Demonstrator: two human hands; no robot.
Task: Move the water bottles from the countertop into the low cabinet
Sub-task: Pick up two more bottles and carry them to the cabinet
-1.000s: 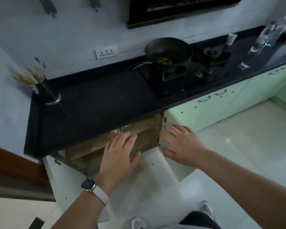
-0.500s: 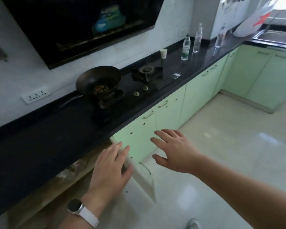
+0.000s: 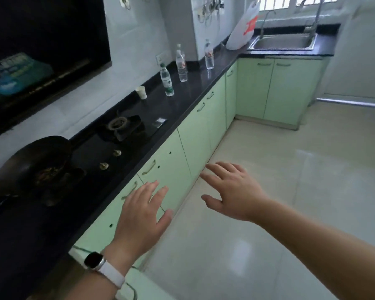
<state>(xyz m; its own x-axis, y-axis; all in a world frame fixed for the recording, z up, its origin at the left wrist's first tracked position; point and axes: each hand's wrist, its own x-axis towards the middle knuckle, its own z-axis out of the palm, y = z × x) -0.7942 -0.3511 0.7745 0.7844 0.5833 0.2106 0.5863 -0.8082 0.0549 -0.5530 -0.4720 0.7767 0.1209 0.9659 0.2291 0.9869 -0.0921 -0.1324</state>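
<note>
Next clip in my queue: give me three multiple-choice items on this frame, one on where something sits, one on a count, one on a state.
1. Where does the white paper cup stand?
A. In the sink
B. On the black countertop, between the stove burner and the green-labelled bottle
C. On the floor

2. How many water bottles stand on the countertop?
A. One
B. Three
C. Five

3. What are the hands doing?
A. Both open and holding nothing
B. Each gripping a bottle
C. The left one lifting the wok

Answers:
1. B: the cup sits on the counter just past the burner, short of the nearest bottle.
2. B: the green-labelled bottle, a second bottle and a third bottle stand upright along the counter.
3. A: the left hand and right hand hang with fingers spread in front of the green cabinet doors, touching nothing.
</note>
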